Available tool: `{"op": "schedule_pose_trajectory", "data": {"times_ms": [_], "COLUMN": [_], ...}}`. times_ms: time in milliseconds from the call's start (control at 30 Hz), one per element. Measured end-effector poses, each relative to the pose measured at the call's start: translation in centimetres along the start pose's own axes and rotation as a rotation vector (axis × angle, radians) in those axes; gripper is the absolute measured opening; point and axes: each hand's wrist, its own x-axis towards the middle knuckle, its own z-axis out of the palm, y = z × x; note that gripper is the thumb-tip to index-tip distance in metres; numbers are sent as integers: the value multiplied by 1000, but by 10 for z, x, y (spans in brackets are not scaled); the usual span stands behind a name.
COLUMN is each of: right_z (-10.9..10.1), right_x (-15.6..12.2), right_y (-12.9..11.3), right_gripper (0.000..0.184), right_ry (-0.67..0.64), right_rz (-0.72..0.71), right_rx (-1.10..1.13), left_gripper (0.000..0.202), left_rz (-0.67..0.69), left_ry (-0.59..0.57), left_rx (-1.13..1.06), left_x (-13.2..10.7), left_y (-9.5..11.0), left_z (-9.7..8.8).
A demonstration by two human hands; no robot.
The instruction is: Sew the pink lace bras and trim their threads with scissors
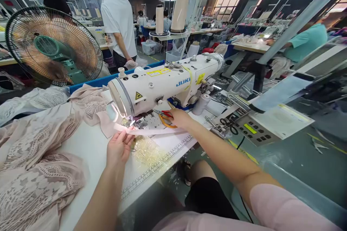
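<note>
1. Now, the pale strip lies on the table, just in front of the sewing machine. Its long axis runs left to right between both hands.
2. Left hand pinches the strip's left end, and the strip runs rightward from there.
3. Right hand sits at the far end, fingers curled by the orange-handled scissors; whether it grips them is hard to tell.
4. Strip looks thin, limp and flat.
5. Pink lace fabric is heaped at the left.
</note>
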Motion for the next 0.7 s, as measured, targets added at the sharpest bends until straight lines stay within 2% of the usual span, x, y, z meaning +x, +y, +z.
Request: {"op": "schedule_pose_trajectory", "data": {"times_ms": [267,433,567,667,700], "right_z": [1,-9,-33,-45,-44], "right_x": [11,5,-32,-78,-94], "right_y": [-13,-16,-5,10,14], "right_gripper": [27,28,25,11,14], "right_ry": [-109,-49,-12,-64,-97], "right_rz": [-1,-2,-29,-98,-141], "right_rx": [-163,-175,-156,-98,-30], "left_gripper": [24,18,8,20,24], "left_rz": [24,49,30,2,-4], "left_ry": [10,-21,-163,-330,-380], "left_rx": [33,78,170,279,316], "left_x": [1,2,-3,-13,-18], "left_y": [-1,0,4,4,2], "left_z": [-2,-5,-6,-5,-4]}}
